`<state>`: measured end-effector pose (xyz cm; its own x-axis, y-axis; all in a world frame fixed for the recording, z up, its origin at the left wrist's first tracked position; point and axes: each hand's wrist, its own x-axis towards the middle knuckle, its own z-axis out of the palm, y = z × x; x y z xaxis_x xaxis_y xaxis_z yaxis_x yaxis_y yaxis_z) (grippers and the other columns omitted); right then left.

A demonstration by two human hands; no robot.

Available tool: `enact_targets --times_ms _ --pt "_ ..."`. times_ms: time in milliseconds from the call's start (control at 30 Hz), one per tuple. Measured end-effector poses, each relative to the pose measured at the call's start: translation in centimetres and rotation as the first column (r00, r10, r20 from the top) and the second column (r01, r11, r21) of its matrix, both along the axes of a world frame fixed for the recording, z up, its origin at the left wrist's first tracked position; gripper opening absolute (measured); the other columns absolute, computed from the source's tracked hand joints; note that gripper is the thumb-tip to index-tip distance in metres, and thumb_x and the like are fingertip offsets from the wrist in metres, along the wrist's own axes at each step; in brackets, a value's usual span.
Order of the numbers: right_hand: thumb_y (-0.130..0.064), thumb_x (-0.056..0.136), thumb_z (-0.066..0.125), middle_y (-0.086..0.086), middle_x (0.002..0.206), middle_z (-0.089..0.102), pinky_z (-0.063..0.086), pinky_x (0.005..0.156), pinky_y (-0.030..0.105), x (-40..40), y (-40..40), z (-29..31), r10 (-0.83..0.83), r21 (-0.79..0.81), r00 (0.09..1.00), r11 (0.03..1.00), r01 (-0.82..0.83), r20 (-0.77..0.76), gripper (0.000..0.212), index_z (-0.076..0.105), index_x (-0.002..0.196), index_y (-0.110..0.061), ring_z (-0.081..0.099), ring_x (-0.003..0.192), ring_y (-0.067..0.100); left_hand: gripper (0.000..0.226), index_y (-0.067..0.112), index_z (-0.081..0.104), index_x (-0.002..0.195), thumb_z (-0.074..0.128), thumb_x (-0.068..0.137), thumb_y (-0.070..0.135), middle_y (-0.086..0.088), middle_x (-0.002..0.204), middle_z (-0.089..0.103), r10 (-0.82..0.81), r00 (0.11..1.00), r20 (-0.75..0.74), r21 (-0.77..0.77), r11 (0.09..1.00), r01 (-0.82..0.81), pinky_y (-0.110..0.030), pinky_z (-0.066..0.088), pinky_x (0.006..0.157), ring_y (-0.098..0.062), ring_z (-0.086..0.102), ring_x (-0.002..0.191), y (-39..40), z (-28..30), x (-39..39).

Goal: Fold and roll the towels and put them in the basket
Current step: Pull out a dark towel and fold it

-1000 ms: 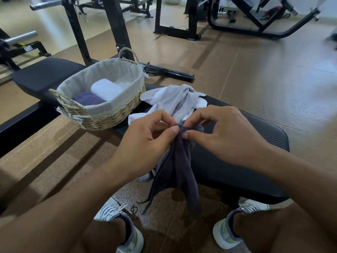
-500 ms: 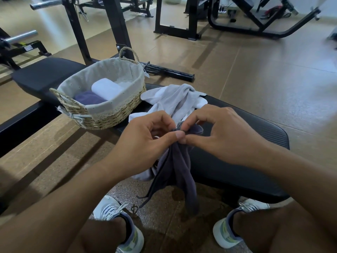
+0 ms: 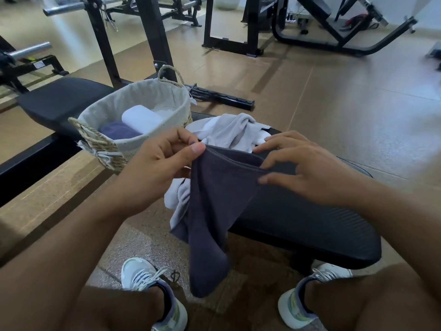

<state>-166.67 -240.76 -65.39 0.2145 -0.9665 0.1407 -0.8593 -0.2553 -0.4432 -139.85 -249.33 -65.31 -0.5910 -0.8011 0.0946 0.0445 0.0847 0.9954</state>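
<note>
As the frame shows, two rolls are stowed and two towels remain.
Room: a gym, brown tiled floor (image 3: 334, 96), black machine frames behind.
Worktop: padded black worktop (image 3: 298, 218) carrying basket and towels.
Basket: lined wicker basket (image 3: 100, 139) holding a white roll (image 3: 140, 119) and a navy roll (image 3: 118, 132).
Left to do: light grey towel (image 3: 229, 130), crumpled beside the basket.
In hand: dark towel (image 3: 214, 211), unfolded, hanging off the worktop edge.
Left hand (image 3: 155, 168): fingers pinch its top hem.
Right hand (image 3: 307, 168): fingers spread, whether gripping the hem I cannot tell.
</note>
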Motion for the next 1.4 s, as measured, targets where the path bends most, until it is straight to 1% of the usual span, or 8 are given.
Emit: enact_targets --times_ms 267,500,800,933,1033,1167,1300,1400 --pt "-0.006 0.080 0.081 0.007 0.085 0.076 0.057 0.077 0.031 0.1 -0.1 0.3 -0.120 0.051 0.797 0.992 0.111 0.592 0.022 0.060 0.080 -0.009 0.072 0.078 0.016 0.017 0.010 0.058 0.086 0.067 0.081 0.022 0.006 0.069 0.067 0.034 0.992 0.119 -0.134 0.991 -0.018 -0.018 0.055 0.058 -0.004 0.064 0.062 -1.4 0.0 1.4" --pt "-0.040 0.084 0.077 -0.016 0.107 0.066 0.052 0.091 0.023 2.0 0.6 0.9 -0.049 0.239 0.976 0.971 -0.003 0.211 0.057 0.048 0.133 -0.045 0.065 0.102 0.000 0.019 0.015 0.067 0.084 0.080 0.084 0.028 -0.005 0.080 0.070 -0.012 0.993 0.116 -0.257 0.965 0.041 -0.022 0.053 0.065 -0.013 0.064 0.075 -0.1 -0.5 0.0" --pt "-0.068 0.084 0.054 -0.007 0.070 0.063 0.047 0.062 0.036 6.3 1.3 1.7 -0.081 0.016 0.985 0.997 0.080 0.151 0.039 0.059 0.085 -0.029 0.058 0.067 0.009 0.029 0.013 0.062 0.087 0.072 0.079 0.039 0.001 0.077 0.066 -0.094 0.993 0.069 -0.179 0.978 0.105 -0.020 0.049 0.070 -0.010 0.060 0.074 1.2 -0.9 -1.8" --pt "-0.064 0.076 0.067 -0.005 0.064 0.069 0.048 0.057 0.030 5.2 1.5 3.1 -0.149 0.075 0.952 0.988 0.134 0.266 0.037 0.065 0.079 -0.028 0.060 0.057 0.013 0.049 0.009 0.066 0.106 0.090 0.069 0.031 -0.016 0.102 0.073 -0.289 0.926 0.244 0.002 0.955 0.297 -0.051 0.055 0.095 -0.034 0.071 0.097 1.3 -2.1 -2.2" --pt "-0.059 0.073 0.072 -0.003 0.057 0.068 0.042 0.048 0.022 3.5 1.1 3.5 -0.160 0.120 0.920 0.985 0.125 0.357 0.034 0.069 0.076 -0.025 0.055 0.047 0.019 0.033 0.025 0.072 0.102 0.088 0.076 0.014 0.005 0.103 0.079 -0.413 0.829 0.378 0.066 0.905 0.420 -0.032 0.058 0.087 -0.013 0.074 0.100 1.8 -3.9 -3.2" --pt "-0.053 0.073 0.074 -0.003 0.056 0.067 0.040 0.050 0.017 0.6 0.7 3.3 -0.218 0.216 0.892 0.966 0.140 0.395 0.035 0.075 0.079 -0.018 0.052 0.050 0.004 0.025 0.023 0.074 0.103 0.083 0.083 0.012 0.008 0.100 0.079 -0.435 0.820 0.373 0.093 0.896 0.434 -0.023 0.056 0.078 -0.007 0.073 0.094 2.1 -4.6 -4.8" --pt "-0.056 0.080 0.071 0.001 0.059 0.066 0.042 0.053 0.025 -1.4 0.6 2.5 -0.275 0.180 0.923 0.956 0.233 0.267 0.037 0.074 0.079 -0.019 0.051 0.051 0.007 0.058 -0.003 0.064 0.114 0.087 0.075 0.034 -0.020 0.111 0.072 -0.369 0.864 0.344 0.112 0.929 0.352 -0.061 0.051 0.097 -0.037 0.069 0.106 1.5 -4.4 -5.7" --pt "-0.046 0.094 0.064 0.000 0.066 0.065 0.043 0.059 0.022 -2.2 0.7 2.2 -0.347 0.014 0.921 0.936 0.350 0.177 0.027 0.067 0.079 -0.024 0.056 0.059 0.009 0.054 0.019 0.068 0.115 0.090 0.071 0.041 0.001 0.108 0.076 -0.377 0.808 0.453 0.088 0.921 0.380 -0.046 0.056 0.094 -0.019 0.072 0.102 1.0 -4.6 -6.3"
